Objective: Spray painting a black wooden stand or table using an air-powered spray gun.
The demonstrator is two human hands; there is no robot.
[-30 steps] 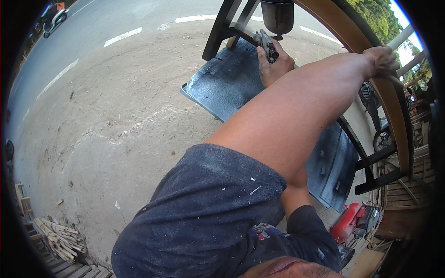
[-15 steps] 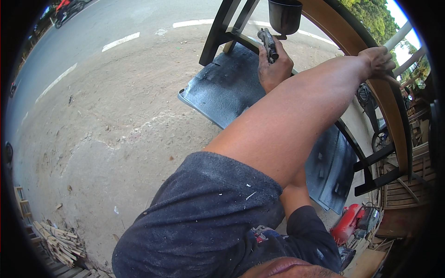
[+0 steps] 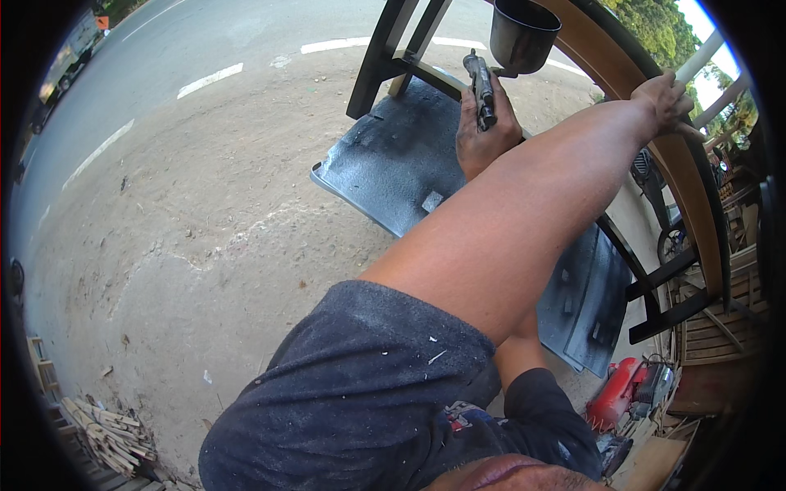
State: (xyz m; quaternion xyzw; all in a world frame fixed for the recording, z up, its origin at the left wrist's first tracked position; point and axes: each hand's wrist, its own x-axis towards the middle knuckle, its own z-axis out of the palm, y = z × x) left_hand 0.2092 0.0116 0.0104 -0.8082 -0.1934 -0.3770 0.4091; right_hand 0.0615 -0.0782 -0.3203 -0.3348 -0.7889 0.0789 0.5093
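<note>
My left arm reaches across to the upper right, and my left hand (image 3: 661, 105) is closed over the edge of a long brown wooden panel (image 3: 630, 69) with a black border. My right arm passes beneath it. In my right hand (image 3: 489, 143) is a paint spray gun (image 3: 481, 94) with a dark metal cup (image 3: 524, 37), held beside the panel. Black legs (image 3: 383, 61) and crossbars belong to the same piece of furniture. Below it lies a dark, paint-dusted sheet (image 3: 393, 155), partly hidden by my left arm. The gun's trigger is hidden.
A road with white dashes (image 3: 211, 80) runs along the far left, with a truck (image 3: 72, 61) on it. A red compressor (image 3: 618, 393) stands at lower right near stacked wood (image 3: 716, 340). Thin wooden sticks (image 3: 106, 434) lie at lower left. A motorcycle (image 3: 651, 184) is parked behind the panel.
My right hand and the spray gun have shifted slightly right and nearer. My left hand still grips the panel. On the road, a motorcycle has gone from view and a truck has appeared.
</note>
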